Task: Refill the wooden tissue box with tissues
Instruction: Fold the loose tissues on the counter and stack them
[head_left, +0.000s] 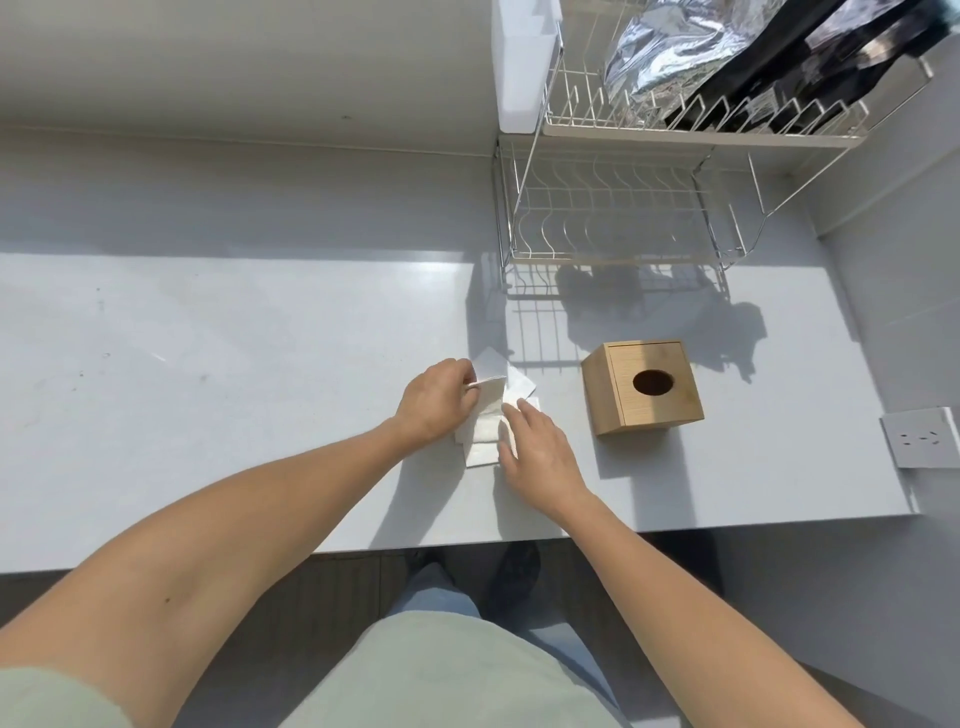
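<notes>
**On the counter: loose tissues, wooden box closed alongside**

On the white counter (208, 364), left to right:

- Left hand (434, 402): fingers curled, its grip pinching the raised edge of a sheet from the tissues (483, 431).
- Tissues: a small, uneven white pile, lying flat between the two hands, near the front edge.
- Right hand (540, 454): fingers straight, pressing flat on the pile; nothing held.
- Wooden tissue box (642, 387): upright, just right of the pile, apart from both hands; oval opening dark, no tissue showing.
- Wire dish rack (618, 208): behind the box, carrying foil and dark bags.

Risks, as judged: the thin sheets may tear or slide apart if lifted one-sided; a misaligned pile could snag going into the box.
</notes>
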